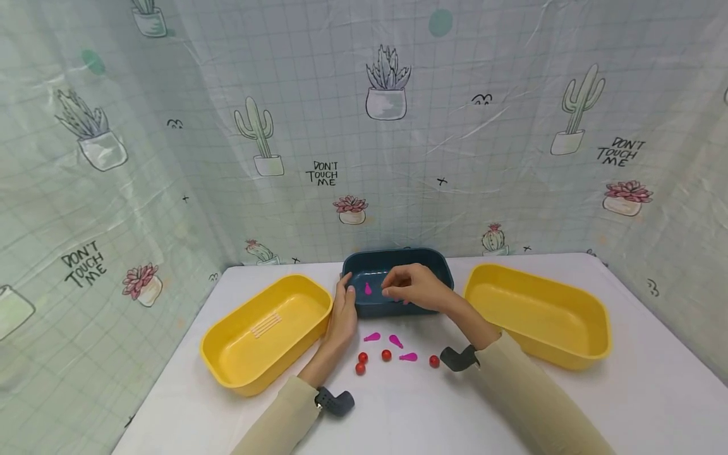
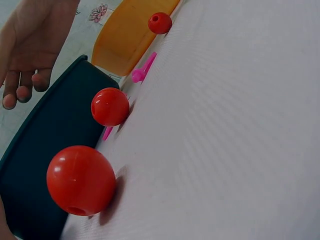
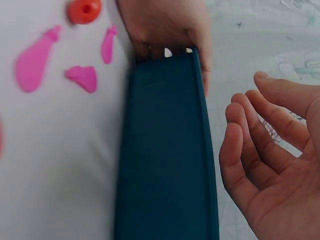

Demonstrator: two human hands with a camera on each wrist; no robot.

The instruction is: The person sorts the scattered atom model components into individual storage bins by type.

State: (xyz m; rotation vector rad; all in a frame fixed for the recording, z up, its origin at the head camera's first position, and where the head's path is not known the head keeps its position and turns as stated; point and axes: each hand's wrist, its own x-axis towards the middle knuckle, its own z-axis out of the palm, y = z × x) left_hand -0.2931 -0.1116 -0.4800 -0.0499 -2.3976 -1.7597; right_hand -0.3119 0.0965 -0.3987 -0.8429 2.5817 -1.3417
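A dark blue bin [image 1: 372,309] stands at the back middle of the white table. My left hand [image 1: 342,316] rests against its left end, fingers along the outside of the wall. Above the bin is my right hand [image 1: 418,287]; in the right wrist view its fingers [image 3: 235,145] are loosely bent with nothing between them. A pink uninflated balloon [image 1: 368,289] lies in the bin, and a bit of pink shows beneath my right hand. Three more balloons [image 1: 408,357] lie on the table in front, among several red beads [image 1: 386,355] with holes.
A yellow bin [image 1: 227,354] at the left has pale striped sticks [image 1: 266,325] on its floor. Another yellow bin [image 1: 546,316] stands at the right. A printed curtain [image 1: 398,158] hangs behind and beside the table [image 1: 409,417].
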